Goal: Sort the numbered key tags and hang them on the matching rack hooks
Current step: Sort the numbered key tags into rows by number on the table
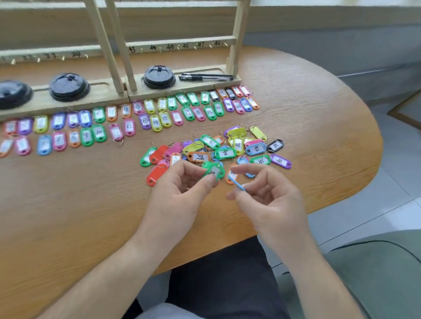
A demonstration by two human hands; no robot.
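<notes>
1. Head view, hands: the left hand [184, 182] pinches a green key tag [212, 170] between thumb and fingertips, label side up. The right hand [268, 196] grips a blue key tag [236, 184] seen edge-on, with its index finger held out straight above it. Both tags are held just above the near side of the loose pile [220, 147], close together.
2. Head view, tags: the pile lies in the middle of the table [68, 200], tags overlapping at all angles. Two sorted rows [133, 116] run along the front of the rack base, from the left frame edge towards the right.
3. Head view, rack: the wooden rack [186, 46] stands at the back, its rails numbered above small hooks. No tags show on the hooks in view. Three black lids [159, 76] and two pens [205, 77] sit on its base.
4. Head view, edges and room: bare wood stretches left of the hands, between the rows and the near rim. More bare wood lies right of the pile, up to the curved table end. The forearms cross the near rim.
</notes>
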